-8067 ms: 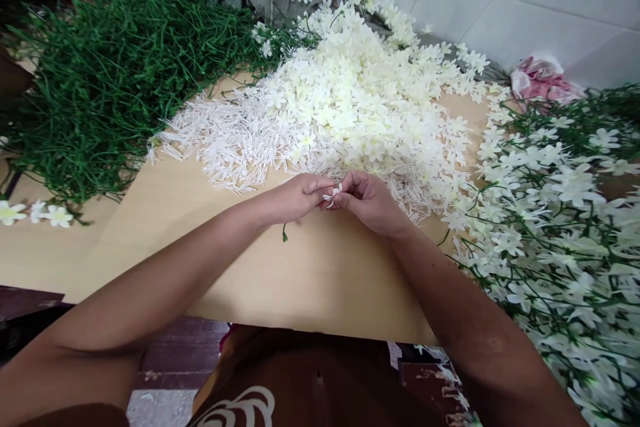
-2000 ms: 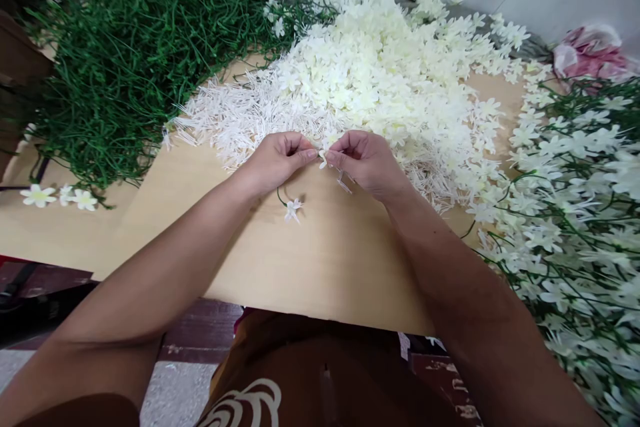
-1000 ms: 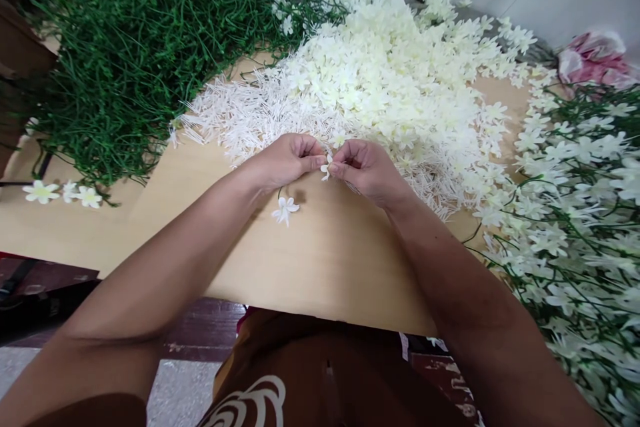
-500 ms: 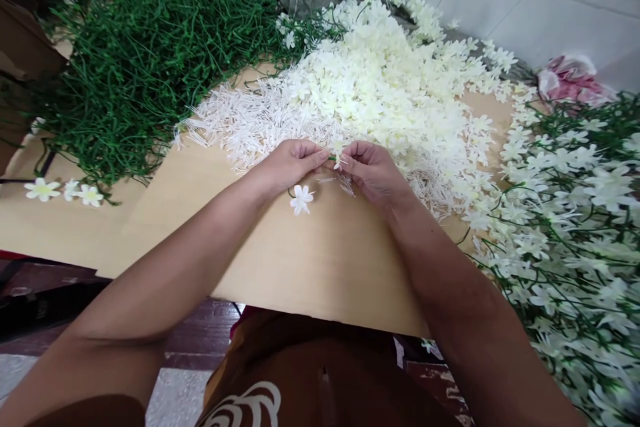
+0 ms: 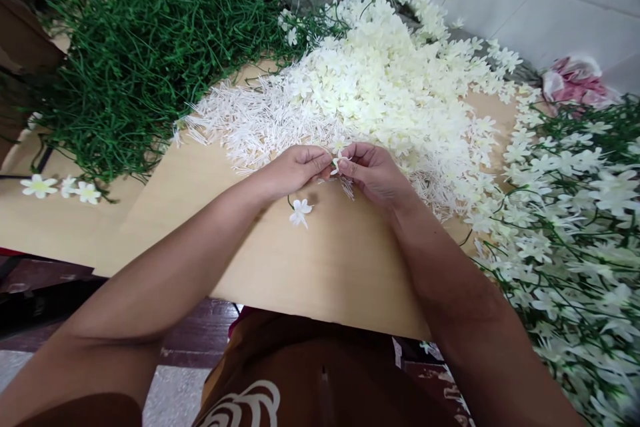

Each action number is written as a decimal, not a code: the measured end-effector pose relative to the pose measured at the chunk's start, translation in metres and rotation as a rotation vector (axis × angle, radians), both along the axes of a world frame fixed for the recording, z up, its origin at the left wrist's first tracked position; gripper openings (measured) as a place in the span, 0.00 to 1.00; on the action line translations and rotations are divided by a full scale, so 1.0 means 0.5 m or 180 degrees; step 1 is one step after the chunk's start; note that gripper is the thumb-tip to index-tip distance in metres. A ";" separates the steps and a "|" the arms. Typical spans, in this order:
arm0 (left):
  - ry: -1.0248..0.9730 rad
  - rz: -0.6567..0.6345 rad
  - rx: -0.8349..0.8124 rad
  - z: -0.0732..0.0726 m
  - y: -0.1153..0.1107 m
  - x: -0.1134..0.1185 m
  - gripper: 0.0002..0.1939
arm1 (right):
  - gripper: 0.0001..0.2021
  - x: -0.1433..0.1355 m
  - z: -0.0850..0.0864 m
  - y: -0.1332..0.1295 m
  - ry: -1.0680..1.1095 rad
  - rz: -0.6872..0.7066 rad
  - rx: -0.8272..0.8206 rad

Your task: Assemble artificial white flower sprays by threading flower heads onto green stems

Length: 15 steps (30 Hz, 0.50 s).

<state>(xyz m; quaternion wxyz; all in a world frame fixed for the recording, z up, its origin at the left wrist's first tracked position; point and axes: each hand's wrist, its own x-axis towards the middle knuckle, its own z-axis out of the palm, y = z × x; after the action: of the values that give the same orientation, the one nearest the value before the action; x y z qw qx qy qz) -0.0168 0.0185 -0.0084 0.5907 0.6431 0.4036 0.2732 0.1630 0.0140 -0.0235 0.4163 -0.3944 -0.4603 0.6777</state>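
Observation:
My left hand is closed in a pinch over the board, thumb against the fingers. The green stem in it is mostly hidden by the fingers; a white artificial flower dangles below on a short green piece. Close against it, my right hand pinches a small white flower where the fingertips of both hands meet. Thin white stamen sticks poke out under the right fingers. Just beyond the hands lies a heap of loose white stamens, merging into a pile of cream-white flower heads.
Green plastic stems are heaped at the left back. Finished-looking flower sprays fill the right side. Cardboard covers the work surface. A few flowers lie at far left. A pink-and-white bag rests by the tiled wall.
My fingertips have come closer together, and the green stem seen between them is now covered. The dangling flower has swung slightly downward. The view has shifted a little.

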 end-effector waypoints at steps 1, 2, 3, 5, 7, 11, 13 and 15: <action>-0.0063 0.0012 -0.0040 -0.001 0.000 0.001 0.21 | 0.18 0.001 -0.001 0.000 0.0014 0.0037 0.0003; -0.0143 0.0027 -0.0087 -0.001 -0.001 0.002 0.21 | 0.18 0.002 -0.002 0.000 0.0034 0.0077 -0.0001; -0.0228 0.0033 -0.0138 -0.001 -0.001 0.003 0.21 | 0.18 0.002 -0.002 0.000 0.0063 0.0122 -0.0012; -0.0381 0.0019 -0.0231 0.000 -0.003 0.005 0.22 | 0.18 0.001 -0.001 -0.001 0.0129 0.0222 -0.0050; -0.0485 -0.0008 -0.0312 0.004 -0.005 0.007 0.21 | 0.18 -0.001 0.002 -0.002 0.0204 0.0293 -0.0100; -0.0581 -0.0044 -0.0347 0.008 -0.009 0.007 0.19 | 0.18 -0.004 0.005 -0.003 0.0318 0.0333 -0.0184; -0.0572 -0.0078 -0.0274 0.005 -0.010 0.005 0.20 | 0.18 -0.004 0.002 -0.002 0.0322 0.0312 -0.0184; -0.0492 -0.0109 -0.0168 0.000 -0.010 0.004 0.21 | 0.18 -0.003 -0.004 0.000 0.0274 0.0251 -0.0112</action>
<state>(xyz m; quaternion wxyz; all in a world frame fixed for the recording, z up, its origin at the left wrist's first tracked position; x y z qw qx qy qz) -0.0147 0.0137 -0.0084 0.6414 0.6110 0.3528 0.3012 0.1613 0.0138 -0.0254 0.4016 -0.3537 -0.4451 0.7179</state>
